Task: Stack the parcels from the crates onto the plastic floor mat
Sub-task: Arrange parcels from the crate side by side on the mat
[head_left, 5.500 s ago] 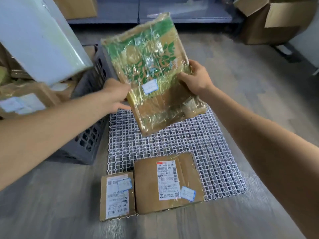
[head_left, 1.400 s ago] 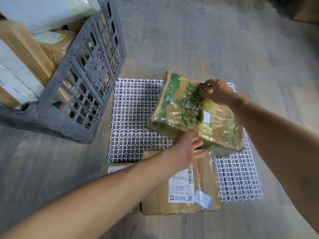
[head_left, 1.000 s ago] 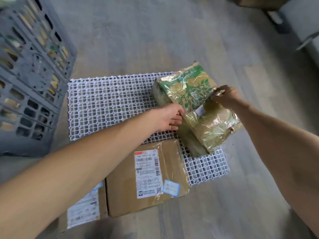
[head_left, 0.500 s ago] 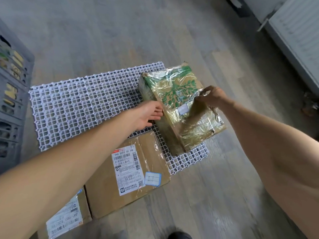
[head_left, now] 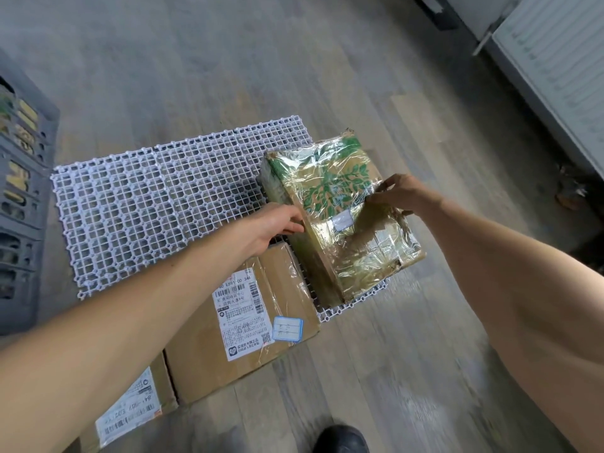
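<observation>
A green-and-gold parcel point(head_left: 336, 204) wrapped in clear film lies on the right end of the white plastic grid mat point(head_left: 147, 210). My left hand point(head_left: 274, 223) presses its fingertips against the parcel's left side. My right hand point(head_left: 398, 194) rests on the parcel's top right edge, fingers pinching the film. A brown cardboard parcel point(head_left: 242, 322) with a white shipping label lies at the mat's near edge, under my left forearm. A smaller labelled brown parcel point(head_left: 130, 410) sits beside it at the lower left.
A grey plastic crate point(head_left: 19, 204) holding more parcels stands at the left edge. A white ribbed panel point(head_left: 555, 70) runs along the upper right. A dark shoe tip point(head_left: 340, 438) shows at the bottom. Grey wood floor surrounds the mat.
The green parcel came down from mid-air onto the mat's right end. Both hands stayed on it, and the view swung right so the crate slid to the left edge.
</observation>
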`<state>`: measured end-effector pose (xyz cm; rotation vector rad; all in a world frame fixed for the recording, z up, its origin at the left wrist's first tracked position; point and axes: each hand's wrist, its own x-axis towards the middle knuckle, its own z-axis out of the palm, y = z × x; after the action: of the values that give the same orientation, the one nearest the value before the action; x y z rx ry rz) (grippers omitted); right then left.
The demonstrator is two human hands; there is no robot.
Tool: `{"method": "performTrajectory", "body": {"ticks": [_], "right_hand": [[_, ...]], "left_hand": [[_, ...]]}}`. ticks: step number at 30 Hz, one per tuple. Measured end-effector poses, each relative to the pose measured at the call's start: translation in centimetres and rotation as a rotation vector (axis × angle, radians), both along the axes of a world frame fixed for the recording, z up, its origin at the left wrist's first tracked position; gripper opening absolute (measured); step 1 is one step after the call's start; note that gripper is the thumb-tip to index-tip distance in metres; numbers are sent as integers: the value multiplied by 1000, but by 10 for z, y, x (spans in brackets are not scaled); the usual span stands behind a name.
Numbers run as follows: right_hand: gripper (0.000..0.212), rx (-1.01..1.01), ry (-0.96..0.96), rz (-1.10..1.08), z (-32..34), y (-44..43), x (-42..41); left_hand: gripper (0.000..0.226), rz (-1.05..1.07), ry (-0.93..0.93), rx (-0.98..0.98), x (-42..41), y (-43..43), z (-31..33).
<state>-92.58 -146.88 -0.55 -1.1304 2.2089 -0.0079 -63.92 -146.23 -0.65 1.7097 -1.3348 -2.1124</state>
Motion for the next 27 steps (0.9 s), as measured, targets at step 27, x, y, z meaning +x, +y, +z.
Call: {"method": "performTrajectory", "body": {"ticks": [27], "right_hand": [[55,52,-44,-23,8,22,20]], "left_hand": [[27,-42,-44,-94,17,10,-6]]}}
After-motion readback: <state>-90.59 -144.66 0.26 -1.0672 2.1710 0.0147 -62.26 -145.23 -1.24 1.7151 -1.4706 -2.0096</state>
